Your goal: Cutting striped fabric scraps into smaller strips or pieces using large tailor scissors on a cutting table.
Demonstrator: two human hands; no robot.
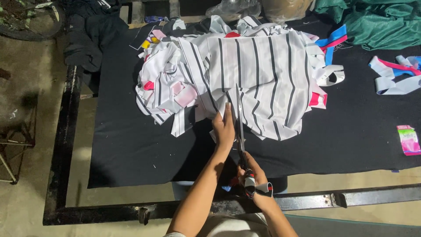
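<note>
The left hand (224, 128) lies flat, fingers together and stretched forward, pressing the near edge of the white fabric piece with thin black stripes (258, 70) against the black cloth-covered table (123, 145) — apparently to keep the cloth taut and still beside the cutting line. The right hand (254, 177) is wrapped closed around the handles of the long steel scissors (239, 118), which are bound in striped cloth strips, probably as padding. The scissors run nearly straight away from the person, tip pointing to the far side, long axis roughly parallel with the fabric's stripes; the blades look nearly closed, though the view is too thin to be sure. The fabric tops a heap of white, pink and striped offcuts (164, 85) at the table's middle — handy, yet out of the blades' path.
</note>
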